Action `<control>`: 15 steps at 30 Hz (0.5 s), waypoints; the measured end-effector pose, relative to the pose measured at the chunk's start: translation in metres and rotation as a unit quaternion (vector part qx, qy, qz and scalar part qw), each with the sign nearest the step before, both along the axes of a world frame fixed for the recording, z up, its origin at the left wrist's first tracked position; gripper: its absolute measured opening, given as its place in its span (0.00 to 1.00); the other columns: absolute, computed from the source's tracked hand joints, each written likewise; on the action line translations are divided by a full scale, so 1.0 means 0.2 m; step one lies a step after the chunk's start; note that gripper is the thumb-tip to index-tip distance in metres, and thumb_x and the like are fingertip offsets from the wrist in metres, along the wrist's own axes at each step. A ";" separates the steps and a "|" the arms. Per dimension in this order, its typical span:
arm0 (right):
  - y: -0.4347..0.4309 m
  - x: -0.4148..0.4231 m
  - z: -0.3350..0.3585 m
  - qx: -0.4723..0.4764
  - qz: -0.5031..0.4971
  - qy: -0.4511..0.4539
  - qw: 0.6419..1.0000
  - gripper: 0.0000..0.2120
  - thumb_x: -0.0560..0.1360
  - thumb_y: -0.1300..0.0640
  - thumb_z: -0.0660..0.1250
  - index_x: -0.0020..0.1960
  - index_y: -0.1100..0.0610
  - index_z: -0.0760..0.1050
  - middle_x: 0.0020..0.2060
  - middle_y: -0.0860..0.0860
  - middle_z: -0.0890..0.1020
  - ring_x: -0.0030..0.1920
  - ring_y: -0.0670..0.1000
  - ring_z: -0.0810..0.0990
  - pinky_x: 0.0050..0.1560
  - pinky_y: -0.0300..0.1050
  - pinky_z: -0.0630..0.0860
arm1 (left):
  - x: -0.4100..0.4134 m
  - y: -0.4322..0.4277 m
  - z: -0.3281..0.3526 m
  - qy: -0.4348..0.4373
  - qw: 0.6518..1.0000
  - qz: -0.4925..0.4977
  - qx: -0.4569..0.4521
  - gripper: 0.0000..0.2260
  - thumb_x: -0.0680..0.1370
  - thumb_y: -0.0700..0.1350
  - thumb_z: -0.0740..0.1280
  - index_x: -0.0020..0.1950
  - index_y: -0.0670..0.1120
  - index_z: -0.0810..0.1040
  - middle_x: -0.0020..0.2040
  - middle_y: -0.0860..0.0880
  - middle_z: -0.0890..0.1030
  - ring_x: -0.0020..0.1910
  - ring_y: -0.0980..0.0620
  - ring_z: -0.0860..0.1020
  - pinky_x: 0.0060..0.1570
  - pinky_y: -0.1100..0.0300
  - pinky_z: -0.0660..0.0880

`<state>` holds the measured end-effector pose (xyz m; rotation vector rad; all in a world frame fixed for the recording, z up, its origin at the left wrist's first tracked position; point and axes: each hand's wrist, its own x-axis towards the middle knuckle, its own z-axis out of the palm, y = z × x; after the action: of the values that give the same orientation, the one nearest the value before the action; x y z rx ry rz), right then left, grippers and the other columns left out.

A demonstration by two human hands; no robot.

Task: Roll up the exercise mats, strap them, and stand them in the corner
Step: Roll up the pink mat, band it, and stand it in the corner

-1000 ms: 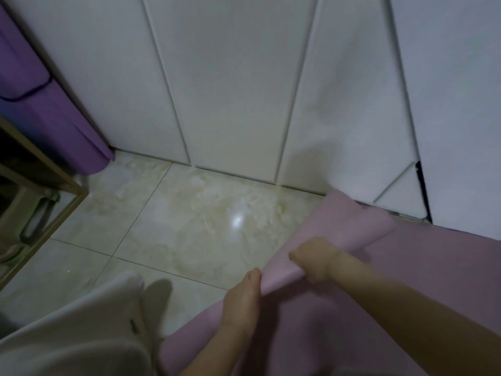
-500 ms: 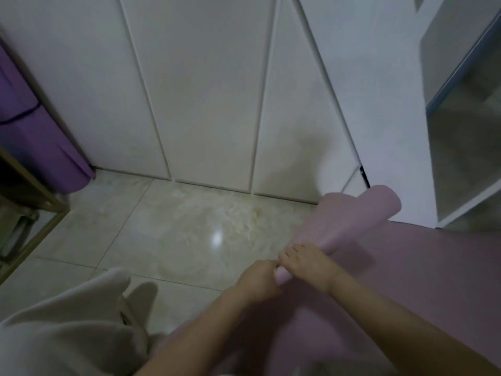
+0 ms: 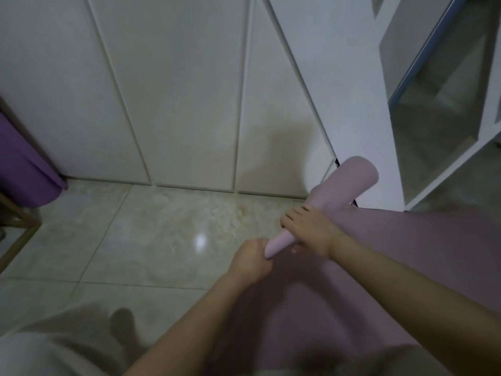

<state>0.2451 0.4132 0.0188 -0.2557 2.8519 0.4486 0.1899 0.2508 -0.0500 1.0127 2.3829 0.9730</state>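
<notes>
Single cam, head-worn, wide-angle, so straight lines bend twd the edges. It looks fwd and steeply down, w/ the pink mat roll [image 3: 336, 202] a bit right of centre and near the lens. Both forearms come in from the bottom edge, below the roll, and the left hand [image 3: 250, 263] and right hand [image 3: 311, 232] meet at its near end. Behind the roll is the white panel wall [image 3: 176, 104], left of it the tiled floor [image 3: 135, 240], far left a purple mat [image 3: 24, 172], and right of it a white shelf unit [image 3: 385, 158].
</notes>
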 end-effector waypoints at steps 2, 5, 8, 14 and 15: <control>0.05 -0.03 0.00 0.021 0.005 0.011 1.000 0.32 0.39 0.49 0.83 0.37 0.56 0.73 0.31 0.51 0.77 0.30 0.53 0.77 0.30 0.39 0.72 | -0.04 0.02 0.02 -0.013 1.000 -0.015 -0.014 0.09 0.71 0.42 0.67 0.49 0.40 0.80 0.45 0.41 0.83 0.45 0.42 0.80 0.39 0.57 0.71; 0.03 -0.02 0.05 0.045 0.047 -0.004 0.998 0.18 0.56 0.57 0.79 0.40 0.57 0.74 0.34 0.53 0.80 0.34 0.55 0.80 0.32 0.41 0.72 | -0.06 0.03 0.01 -0.114 0.990 -0.075 -0.044 0.13 0.69 0.44 0.71 0.51 0.41 0.80 0.43 0.46 0.81 0.43 0.50 0.79 0.38 0.62 0.72; 0.01 0.02 0.04 0.053 -0.017 -0.098 0.994 0.11 0.72 0.60 0.64 0.54 0.59 0.75 0.50 0.58 0.81 0.50 0.61 0.80 0.44 0.49 0.74 | -0.05 0.04 0.00 -0.206 0.964 -0.123 -0.111 0.17 0.69 0.44 0.74 0.57 0.43 0.79 0.48 0.48 0.80 0.46 0.52 0.78 0.44 0.64 0.74; 0.00 0.06 -0.03 -0.012 -0.117 -0.142 0.983 0.13 0.71 0.58 0.63 0.54 0.57 0.77 0.51 0.56 0.81 0.50 0.59 0.80 0.46 0.46 0.74 | 0.07 0.06 -0.04 0.082 0.982 -0.059 -0.160 0.16 0.72 0.47 0.69 0.56 0.46 0.70 0.55 0.47 0.75 0.54 0.45 0.75 0.46 0.54 0.70; -0.01 0.05 -0.02 -0.030 -0.127 -0.146 0.981 0.12 0.70 0.58 0.63 0.53 0.57 0.77 0.50 0.56 0.82 0.49 0.59 0.80 0.44 0.45 0.74 | 0.10 0.06 -0.03 0.120 0.981 -0.026 -0.153 0.12 0.74 0.45 0.66 0.56 0.47 0.70 0.55 0.48 0.74 0.54 0.45 0.74 0.46 0.54 0.69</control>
<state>0.2548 0.4109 0.0146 0.0314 2.5647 0.2502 0.2108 0.2619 -0.0564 1.1172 2.5807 0.4651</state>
